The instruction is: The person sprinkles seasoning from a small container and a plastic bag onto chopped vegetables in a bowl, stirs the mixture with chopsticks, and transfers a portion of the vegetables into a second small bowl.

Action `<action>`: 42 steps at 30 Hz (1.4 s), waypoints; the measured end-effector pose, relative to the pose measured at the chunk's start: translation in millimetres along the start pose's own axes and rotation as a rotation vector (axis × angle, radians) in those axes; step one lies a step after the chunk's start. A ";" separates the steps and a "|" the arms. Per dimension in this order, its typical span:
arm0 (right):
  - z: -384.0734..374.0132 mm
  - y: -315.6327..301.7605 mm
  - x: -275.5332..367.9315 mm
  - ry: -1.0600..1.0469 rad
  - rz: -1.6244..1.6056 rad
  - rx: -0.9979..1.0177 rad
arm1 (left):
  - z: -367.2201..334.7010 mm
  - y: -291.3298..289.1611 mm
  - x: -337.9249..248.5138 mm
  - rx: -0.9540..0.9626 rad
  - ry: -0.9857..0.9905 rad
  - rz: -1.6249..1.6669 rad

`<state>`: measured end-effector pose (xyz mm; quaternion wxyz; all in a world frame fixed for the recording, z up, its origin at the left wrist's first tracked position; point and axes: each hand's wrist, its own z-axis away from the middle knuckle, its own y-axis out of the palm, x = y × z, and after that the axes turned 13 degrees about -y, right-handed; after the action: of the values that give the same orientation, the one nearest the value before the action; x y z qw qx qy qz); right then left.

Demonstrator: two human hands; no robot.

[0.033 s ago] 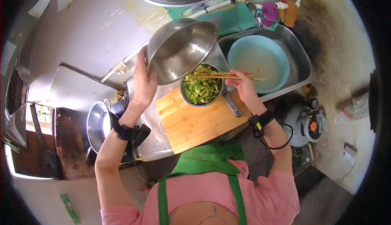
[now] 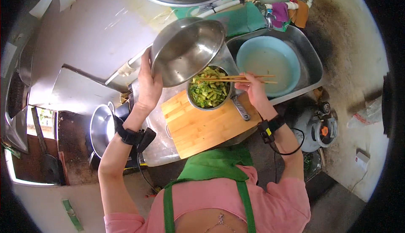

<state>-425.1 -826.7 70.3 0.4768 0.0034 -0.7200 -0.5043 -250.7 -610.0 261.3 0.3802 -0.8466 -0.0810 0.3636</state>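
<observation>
My left hand point(image 2: 150, 83) grips a wide steel mixing bowl point(image 2: 185, 55) by its left rim, holding it tipped over the far side of a smaller steel pot point(image 2: 194, 101). Chopped green vegetables point(image 2: 209, 91) fill that pot, which sits on a bamboo cutting board point(image 2: 202, 127) and has a handle point(image 2: 240, 107) toward the lower right. Only small bits cling inside the tilted bowl. Between the fingers of my right hand point(image 2: 254, 88) is a pair of chopsticks point(image 2: 263, 79); their far ends reach left over the vegetables, at the bowl's lower edge.
Right of the board, a light blue basin point(image 2: 270, 51) of cloudy water stands in a steel sink point(image 2: 312, 64). A steel wok point(image 2: 99, 127) is at the left. A gas cylinder point(image 2: 310, 136) stands at the right. Cloths point(image 2: 279, 13) hang on the pipe behind the sink.
</observation>
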 end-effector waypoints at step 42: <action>15.4 51.9 84.7 -0.448 0.749 0.265 | 138.6 -26.6 171.2 -0.104 -1.297 1.214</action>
<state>-457.2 -831.2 165.4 0.4542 -0.3055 -0.8153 -0.1887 -217.1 -439.6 123.2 -0.0376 -0.3872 0.1661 0.9061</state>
